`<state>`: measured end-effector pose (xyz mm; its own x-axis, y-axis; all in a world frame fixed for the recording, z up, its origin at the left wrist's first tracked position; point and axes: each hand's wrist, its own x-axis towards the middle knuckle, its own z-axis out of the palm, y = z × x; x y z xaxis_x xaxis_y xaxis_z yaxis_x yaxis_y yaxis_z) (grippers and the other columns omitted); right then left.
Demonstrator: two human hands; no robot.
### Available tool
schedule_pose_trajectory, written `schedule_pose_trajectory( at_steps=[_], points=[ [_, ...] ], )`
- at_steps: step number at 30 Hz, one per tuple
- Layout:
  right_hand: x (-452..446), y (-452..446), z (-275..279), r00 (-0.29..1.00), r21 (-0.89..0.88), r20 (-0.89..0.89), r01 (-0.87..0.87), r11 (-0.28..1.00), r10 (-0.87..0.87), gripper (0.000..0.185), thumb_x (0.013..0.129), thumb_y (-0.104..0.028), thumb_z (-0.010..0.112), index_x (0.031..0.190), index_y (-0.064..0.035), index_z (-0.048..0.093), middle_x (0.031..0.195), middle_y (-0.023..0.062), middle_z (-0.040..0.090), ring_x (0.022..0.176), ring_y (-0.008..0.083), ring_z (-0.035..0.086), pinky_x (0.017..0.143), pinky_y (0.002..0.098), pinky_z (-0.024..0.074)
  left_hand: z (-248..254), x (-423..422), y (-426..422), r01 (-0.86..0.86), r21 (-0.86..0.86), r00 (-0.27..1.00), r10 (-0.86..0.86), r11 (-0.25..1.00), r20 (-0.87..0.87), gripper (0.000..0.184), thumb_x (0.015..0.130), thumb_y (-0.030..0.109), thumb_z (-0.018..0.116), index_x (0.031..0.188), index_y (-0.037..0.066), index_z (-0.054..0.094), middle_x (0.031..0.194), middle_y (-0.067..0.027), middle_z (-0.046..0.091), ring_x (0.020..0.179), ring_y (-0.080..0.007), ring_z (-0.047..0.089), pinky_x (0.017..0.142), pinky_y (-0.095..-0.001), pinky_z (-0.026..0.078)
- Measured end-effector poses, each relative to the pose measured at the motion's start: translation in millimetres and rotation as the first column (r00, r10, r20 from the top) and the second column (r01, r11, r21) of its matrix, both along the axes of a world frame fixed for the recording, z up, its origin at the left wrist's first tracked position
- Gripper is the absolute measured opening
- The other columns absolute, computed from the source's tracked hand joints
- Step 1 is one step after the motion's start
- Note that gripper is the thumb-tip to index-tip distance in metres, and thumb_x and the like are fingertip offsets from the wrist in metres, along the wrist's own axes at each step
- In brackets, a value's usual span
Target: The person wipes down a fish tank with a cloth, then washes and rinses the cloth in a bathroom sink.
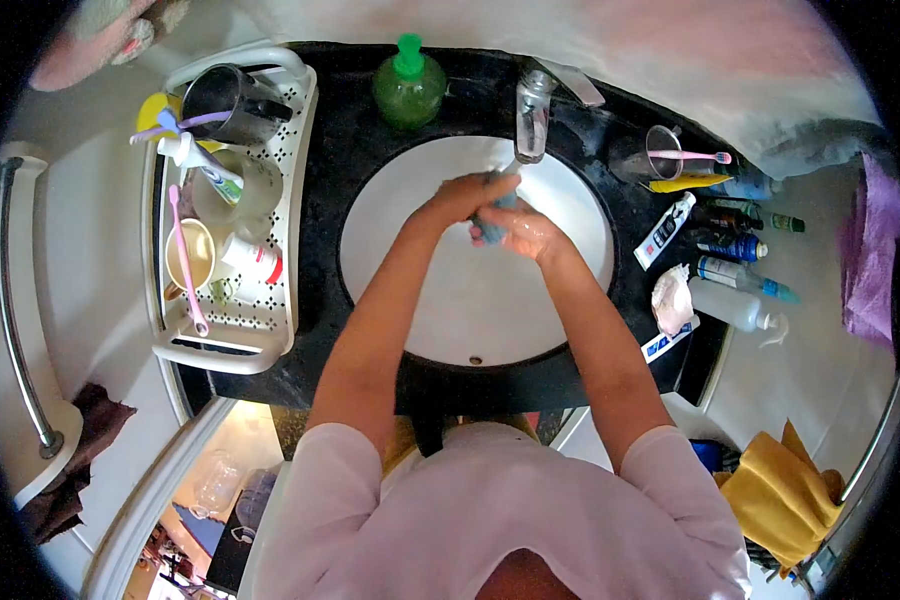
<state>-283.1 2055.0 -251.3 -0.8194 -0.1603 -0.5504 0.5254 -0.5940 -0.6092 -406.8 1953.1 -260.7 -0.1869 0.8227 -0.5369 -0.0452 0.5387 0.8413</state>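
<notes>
Over the white sink (pixel 450 320), both hands meet just below the metal faucet (pixel 534 115). My left hand (pixel 462 200) is closed round a small blue-grey object (pixel 498 212); its kind is hard to make out, as fingers cover much of it. My right hand (pixel 530 235) looks wet and lies against the object from the right, fingers stretched across it and slightly blurred. Water seems to run from the faucet's spout onto the hands. A green pump bottle (pixel 409 90) stands behind the sink, left of the faucet.
On the left, a white rack (pixel 295 230) holds mugs, toothbrushes and tubes. Along the counter's right side are a clear cup (pixel 650 155) with a pink toothbrush, a toothpaste tube (pixel 665 232) and several bottles. A yellow cloth (pixel 785 495) hangs at lower right.
</notes>
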Motion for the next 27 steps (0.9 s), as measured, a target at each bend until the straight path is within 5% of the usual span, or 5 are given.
schedule_pose_trajectory(
  at_steps=[5, 7, 12, 14, 27],
  points=[
    [45.6, -49.4, 27.6, 0.918, 0.078, 0.339, -0.246, 0.966, 0.206, 0.029, 0.071, -0.005, 0.071, 0.096, -0.007, 0.057, 0.077, 0.0034, 0.058, 0.069, 0.0126, 0.054, 0.058, 0.0255, 0.0425, 6.1, 79.1, -53.8, -0.178, 0.466, 0.971, 0.231, 0.867, -0.059, 0.046, 0.09, 0.048, 0.05, 0.098, 0.004, 0.061, 0.078, -0.0063, 0.062, 0.067, -0.0158, 0.058, 0.059, -0.0297, 0.048],
    [70.5, -71.0, -1.8, 0.915, 0.051, 0.328, -0.267, 0.962, 0.236, 0.029, 0.07, -0.005, 0.071, 0.095, -0.0081, 0.057, 0.078, 0.0025, 0.059, 0.068, 0.0121, 0.053, 0.057, 0.0259, 0.042, 23.6, 105.7, -72.9, -0.81, 0.111, 0.549, 0.678, 0.575, 0.489, 0.038, 0.09, 0.044, 0.053, 0.078, 0.008, 0.055, 0.062, -0.0031, 0.052, 0.053, -0.0134, 0.049, 0.05, -0.0306, 0.043],
    [84.6, -109.6, -7.7, 0.908, 0.467, 0.282, -0.411, 0.783, 0.309, 0.023, 0.071, -0.017, 0.071, 0.083, -0.0016, 0.06, 0.075, 0.0102, 0.064, 0.061, 0.0204, 0.06, 0.053, 0.0325, 0.0464, 9.4, 137.9, -84.4, -0.915, -0.156, 0.252, 0.829, 0.372, 0.499, 0.043, 0.093, 0.044, 0.047, 0.064, 0.015, 0.037, 0.048, 0.0012, 0.034, 0.041, -0.0105, 0.032, 0.04, -0.026, 0.029],
    [89.5, -115.4, -41.5, 0.874, 0.921, 0.141, -0.288, 0.262, 0.466, 0.023, 0.074, -0.018, 0.066, 0.085, 0.0014, 0.058, 0.08, 0.0179, 0.066, 0.068, 0.0327, 0.063, 0.061, 0.0425, 0.0496, 7.5, 141.7, -84.5, -0.933, -0.125, 0.242, 0.844, 0.339, 0.479, 0.043, 0.093, 0.045, 0.047, 0.064, 0.015, 0.037, 0.049, 0.0012, 0.034, 0.04, -0.0103, 0.032, 0.038, -0.0258, 0.026],
    [69.7, -109.3, -15.9, 0.803, 0.836, 0.5, -0.545, 0.06, 0.324, 0.021, 0.077, -0.021, 0.061, 0.09, -0.0046, 0.063, 0.088, 0.0186, 0.066, 0.085, 0.0345, 0.064, 0.073, 0.0437, 0.0519, -18.0, 140.2, -63.2, -0.994, -0.092, 0.03, 0.953, 0.061, 0.302, 0.046, 0.093, 0.044, 0.046, 0.061, 0.015, 0.032, 0.052, 0.0026, 0.033, 0.043, -0.0099, 0.032, 0.04, -0.0255, 0.026]
  ],
)
